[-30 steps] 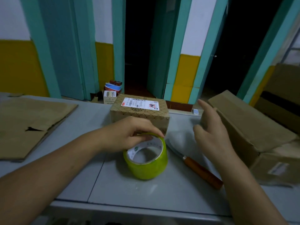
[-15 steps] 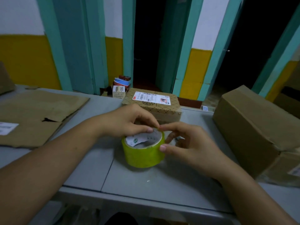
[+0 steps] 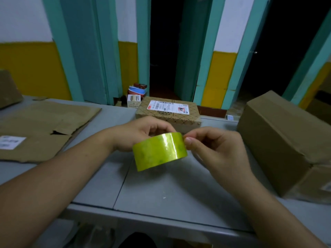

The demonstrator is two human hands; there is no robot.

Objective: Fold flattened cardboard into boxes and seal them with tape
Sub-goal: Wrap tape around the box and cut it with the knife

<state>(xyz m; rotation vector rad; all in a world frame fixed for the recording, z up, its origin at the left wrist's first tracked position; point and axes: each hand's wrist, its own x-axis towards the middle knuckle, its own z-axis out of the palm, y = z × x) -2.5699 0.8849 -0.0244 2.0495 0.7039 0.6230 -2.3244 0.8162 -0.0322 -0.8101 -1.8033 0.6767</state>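
Step in hand: finding the tape's free end.
Left hand (image 3: 141,133) grips the glossy yellow-green tape roll (image 3: 159,151) from behind, and right hand (image 3: 215,149) pinches its upper edge. Right of the roll is a matte brown corrugated box (image 3: 286,140), and left of it lies flattened torn cardboard (image 3: 44,126). Next, probably: peel a strip loose.

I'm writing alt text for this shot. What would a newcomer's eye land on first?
The glossy yellow-green roll of packing tape grabs the eye first, held above the grey table at centre: the left hand grips it from behind and the right hand pinches its right edge. A large plain brown cardboard box fills the right side, and a torn flattened brown cardboard sheet lies on the left.
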